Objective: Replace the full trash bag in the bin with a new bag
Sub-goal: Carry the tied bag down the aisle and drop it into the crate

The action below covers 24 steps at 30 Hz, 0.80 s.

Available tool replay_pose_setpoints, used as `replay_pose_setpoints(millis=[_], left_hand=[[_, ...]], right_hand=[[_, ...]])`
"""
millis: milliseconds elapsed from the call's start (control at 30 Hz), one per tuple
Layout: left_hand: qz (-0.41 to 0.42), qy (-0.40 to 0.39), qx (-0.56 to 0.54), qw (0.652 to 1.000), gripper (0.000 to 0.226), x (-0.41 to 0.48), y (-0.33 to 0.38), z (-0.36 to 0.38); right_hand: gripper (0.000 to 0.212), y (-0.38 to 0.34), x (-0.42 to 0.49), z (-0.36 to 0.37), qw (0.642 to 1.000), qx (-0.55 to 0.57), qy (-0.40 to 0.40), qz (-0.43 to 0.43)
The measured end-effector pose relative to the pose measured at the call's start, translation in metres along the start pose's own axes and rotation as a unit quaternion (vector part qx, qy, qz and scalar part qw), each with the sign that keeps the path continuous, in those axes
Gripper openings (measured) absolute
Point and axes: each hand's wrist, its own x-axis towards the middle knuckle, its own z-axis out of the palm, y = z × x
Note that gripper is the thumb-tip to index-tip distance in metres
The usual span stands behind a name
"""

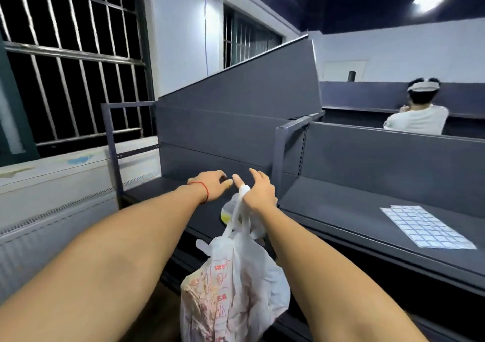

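Both hands reach forward; right hand (258,192) dangles the trash bag (233,286).

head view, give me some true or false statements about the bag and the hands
1. The right hand holds the bag by its handles. True.
2. The bag rests on the shelf. False: it hangs in the air below the right hand.
3. The left hand grips the bag. False: it is open beside the right hand, not on the bag.
4. A red string circles the left wrist. True.
5. A gridded sheet lies on the shelf to the right. True.
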Motion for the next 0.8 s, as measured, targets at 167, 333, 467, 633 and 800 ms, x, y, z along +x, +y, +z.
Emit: replay_pose_setpoints(millis=[167, 333, 467, 633, 800], left_hand=[[0.079, -0.004, -0.044, 0.996, 0.045, 0.003, 0.071, 0.018], [0.153, -0.016, -0.087, 0.984, 0.048, 0.004, 0.149, 0.032], [0.226, -0.024, -0.082, 0.970, 0.050, -0.003, 0.230, 0.039], [0.307, -0.055, -0.059, 0.948, 0.053, -0.025, 0.340, 0.059], [0.395, -0.085, -0.043, 0.914, 0.054, -0.063, 0.441, 0.091]], right_hand=[[0.077, 0.024, -0.009, -0.063, 0.998, -0.029, 0.055, 0.015], [0.075, 0.057, -0.016, -0.147, 0.990, -0.045, 0.130, 0.037], [0.073, 0.087, -0.031, -0.221, 0.975, -0.078, 0.197, 0.072], [0.070, 0.132, -0.067, -0.312, 0.954, -0.115, 0.243, 0.135], [0.065, 0.172, -0.122, -0.380, 0.925, -0.169, 0.277, 0.199]])
